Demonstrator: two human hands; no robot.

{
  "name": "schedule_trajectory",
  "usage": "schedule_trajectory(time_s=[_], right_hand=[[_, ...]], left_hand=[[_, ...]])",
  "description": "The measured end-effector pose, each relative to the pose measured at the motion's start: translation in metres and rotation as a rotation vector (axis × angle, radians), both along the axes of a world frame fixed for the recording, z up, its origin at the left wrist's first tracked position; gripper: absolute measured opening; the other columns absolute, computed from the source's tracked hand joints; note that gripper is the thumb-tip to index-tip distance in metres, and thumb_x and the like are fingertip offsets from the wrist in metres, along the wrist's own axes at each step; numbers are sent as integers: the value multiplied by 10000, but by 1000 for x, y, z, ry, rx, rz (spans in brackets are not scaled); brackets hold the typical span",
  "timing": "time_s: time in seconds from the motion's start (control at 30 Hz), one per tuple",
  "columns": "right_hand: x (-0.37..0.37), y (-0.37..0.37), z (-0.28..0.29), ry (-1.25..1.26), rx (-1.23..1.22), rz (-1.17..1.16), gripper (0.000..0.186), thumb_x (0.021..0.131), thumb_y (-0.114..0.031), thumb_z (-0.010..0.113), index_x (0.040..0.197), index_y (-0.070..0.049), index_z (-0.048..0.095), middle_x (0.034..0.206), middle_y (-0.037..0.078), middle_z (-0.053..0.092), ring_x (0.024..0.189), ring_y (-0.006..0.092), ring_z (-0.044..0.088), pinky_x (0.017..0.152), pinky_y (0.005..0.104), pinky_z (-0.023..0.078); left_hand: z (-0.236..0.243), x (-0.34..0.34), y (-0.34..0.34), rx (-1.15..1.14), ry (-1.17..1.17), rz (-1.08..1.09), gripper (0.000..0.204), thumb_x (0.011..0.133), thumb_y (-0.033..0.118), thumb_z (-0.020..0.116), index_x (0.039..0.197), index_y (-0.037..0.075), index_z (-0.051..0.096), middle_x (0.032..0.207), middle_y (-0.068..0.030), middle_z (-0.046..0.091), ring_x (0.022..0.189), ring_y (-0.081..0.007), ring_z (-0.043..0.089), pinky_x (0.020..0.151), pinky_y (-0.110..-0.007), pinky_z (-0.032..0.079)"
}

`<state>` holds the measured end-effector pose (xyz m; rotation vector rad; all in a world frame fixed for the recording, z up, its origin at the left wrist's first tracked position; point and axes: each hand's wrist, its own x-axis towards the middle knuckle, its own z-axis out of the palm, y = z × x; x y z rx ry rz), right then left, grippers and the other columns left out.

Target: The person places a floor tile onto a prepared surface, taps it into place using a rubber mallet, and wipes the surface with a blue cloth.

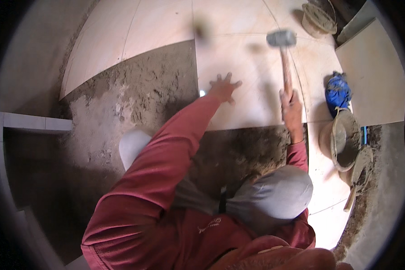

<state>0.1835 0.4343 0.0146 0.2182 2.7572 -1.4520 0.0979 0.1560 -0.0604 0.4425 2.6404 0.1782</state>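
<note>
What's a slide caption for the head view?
Left hand spread over a pale floor tile, right hand gripping a mallet by its handle, rough untiled ground alongside.

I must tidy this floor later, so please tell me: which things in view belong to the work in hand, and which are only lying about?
Seem to belong to the work:
mallet, gripped by the right hand
pale tile beneath the spread left hand
probably the rough grey bed

Lying about, untouched:
blue bundle
trowel
near bucket
far bucket
Trowel and buckets may also serve.
</note>
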Motion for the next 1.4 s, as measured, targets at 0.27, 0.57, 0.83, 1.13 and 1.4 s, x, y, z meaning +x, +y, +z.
schedule_trajectory(time_s=[0.27,0.57,0.83,1.13,1.4], right_hand=[[4,-30,-14,134,109,-1,316,1055,-299,559,1177,-29,449,842,286,689,791,464,710,669,536,550],[50,2,-41,255,112,156,383,1018,-292,579,1225,5,456,1017,294,688,927,514,660,797,566,529],[83,31,-42,71,375,-200,310,989,-228,598,1173,-60,412,790,276,658,746,512,651,652,605,499],[107,40,-43,39,326,-110,340,1029,-343,598,1136,-68,428,841,311,657,800,537,641,672,587,487],[125,35,-42,368,86,-172,401,1011,-404,600,1186,-62,488,901,300,683,847,492,678,723,581,518]], left_hand=[[-13,2,1,-3,11,-4,1098,701,415,911,1606,421,288,1714,-181,111,1488,-595,196,1064,-792,328],[-16,-1,-6,-30,-50,-35,1119,738,406,887,1632,403,214,1724,-188,46,1504,-605,122,1099,-760,321],[-6,-2,9,-144,-77,-59,1057,814,480,823,1641,390,171,1714,-214,80,1488,-597,208,1143,-683,326],[-5,-1,15,-319,-6,-150,1059,840,520,790,1652,355,131,1701,-237,135,1488,-545,280,1168,-635,276],[-10,5,8,-258,67,-148,1042,847,514,783,1652,261,172,1688,-232,193,1482,-518,311,1145,-639,310]])
